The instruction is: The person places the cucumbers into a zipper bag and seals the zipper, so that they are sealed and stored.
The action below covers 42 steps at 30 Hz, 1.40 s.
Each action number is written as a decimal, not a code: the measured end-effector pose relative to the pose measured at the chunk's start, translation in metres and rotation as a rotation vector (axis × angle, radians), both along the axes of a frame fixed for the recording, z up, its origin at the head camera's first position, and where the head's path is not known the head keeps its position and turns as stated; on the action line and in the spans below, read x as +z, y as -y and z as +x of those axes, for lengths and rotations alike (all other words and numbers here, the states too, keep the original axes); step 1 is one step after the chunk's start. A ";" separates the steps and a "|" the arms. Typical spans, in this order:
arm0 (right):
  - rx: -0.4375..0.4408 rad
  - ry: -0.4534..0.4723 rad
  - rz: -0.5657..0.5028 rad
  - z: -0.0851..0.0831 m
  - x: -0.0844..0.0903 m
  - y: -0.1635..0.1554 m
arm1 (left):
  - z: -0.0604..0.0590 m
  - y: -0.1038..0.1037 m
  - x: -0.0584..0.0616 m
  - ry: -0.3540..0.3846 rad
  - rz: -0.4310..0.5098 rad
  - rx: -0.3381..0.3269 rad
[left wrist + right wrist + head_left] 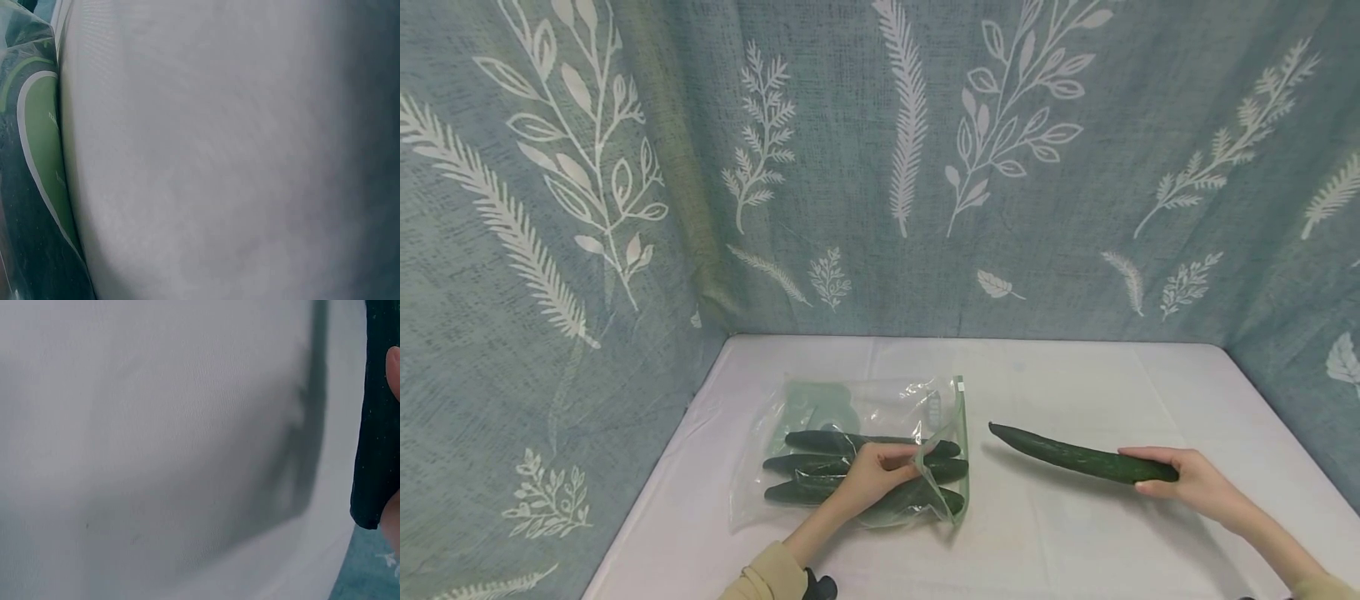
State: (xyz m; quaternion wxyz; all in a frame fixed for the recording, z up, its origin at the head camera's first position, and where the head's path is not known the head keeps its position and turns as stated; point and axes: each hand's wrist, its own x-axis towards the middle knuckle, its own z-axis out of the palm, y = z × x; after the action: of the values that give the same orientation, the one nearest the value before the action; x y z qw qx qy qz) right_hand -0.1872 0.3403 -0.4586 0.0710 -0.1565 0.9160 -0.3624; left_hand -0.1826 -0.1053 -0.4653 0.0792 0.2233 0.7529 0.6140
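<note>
A clear zip bag point(880, 396) with a green-edged mouth lies on the table, its opening facing right. Inside it, three dark green cucumbers point(820, 464) lie side by side. My left hand point(874, 479) pinches the bag's near film close to the mouth, thumb and fingers together. To the right, my right hand point(1187, 483) grips another cucumber point(1060, 454) by its thick end, holding it above the table with the thin tip toward the bag. In the right wrist view that cucumber point(378, 419) shows at the right edge with fingertips on it.
A white cloth covers the table point(1097, 383). Blue-green curtains point(850, 167) with white leaf prints stand behind it and on both sides. The held cucumber casts a shadow on the cloth.
</note>
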 end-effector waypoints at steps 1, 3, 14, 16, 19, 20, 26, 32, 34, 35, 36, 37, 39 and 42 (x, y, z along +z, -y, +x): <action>0.003 -0.003 0.002 -0.001 -0.001 0.002 | 0.000 0.000 0.000 0.003 0.002 -0.001; 0.003 -0.005 0.003 -0.002 -0.002 0.007 | 0.000 0.000 0.000 0.000 0.006 -0.002; 0.021 0.016 -0.012 -0.009 -0.004 0.035 | 0.000 0.000 0.000 -0.056 0.027 -0.012; 0.034 0.006 -0.008 -0.011 -0.005 0.040 | 0.000 0.000 0.000 -0.061 0.023 -0.007; 0.044 -0.009 -0.013 -0.013 -0.006 0.047 | 0.000 0.001 0.000 -0.065 0.014 0.001; 0.048 -0.011 -0.016 -0.013 -0.007 0.049 | 0.000 0.001 0.000 -0.066 0.015 0.001; 0.049 -0.016 -0.034 -0.015 -0.010 0.064 | 0.001 0.001 0.000 -0.072 0.015 -0.007; 0.053 -0.034 -0.045 -0.016 -0.016 0.077 | 0.001 0.001 0.000 -0.031 0.028 -0.024; 0.054 -0.053 -0.048 -0.016 -0.017 0.082 | 0.001 0.001 -0.001 -0.023 0.032 -0.026; 0.052 -0.065 -0.048 -0.016 -0.017 0.084 | 0.001 0.002 -0.001 -0.022 0.032 -0.026; 0.053 -0.076 -0.047 -0.016 -0.018 0.086 | 0.001 0.002 -0.001 -0.021 0.035 -0.025; 0.049 -0.080 -0.050 -0.016 -0.018 0.089 | 0.001 0.002 -0.001 -0.019 0.037 -0.025; 0.048 -0.098 -0.051 -0.016 -0.018 0.093 | 0.001 0.002 -0.001 -0.015 0.037 -0.024; 0.041 -0.107 -0.057 -0.016 -0.018 0.101 | 0.000 0.002 -0.001 -0.003 0.038 -0.019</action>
State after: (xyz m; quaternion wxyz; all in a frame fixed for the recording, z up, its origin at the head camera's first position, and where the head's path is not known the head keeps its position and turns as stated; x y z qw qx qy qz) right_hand -0.2034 0.2396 -0.4768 0.0249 -0.1964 0.9043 -0.3781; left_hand -0.1823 -0.1071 -0.4658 0.0797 0.2331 0.7389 0.6272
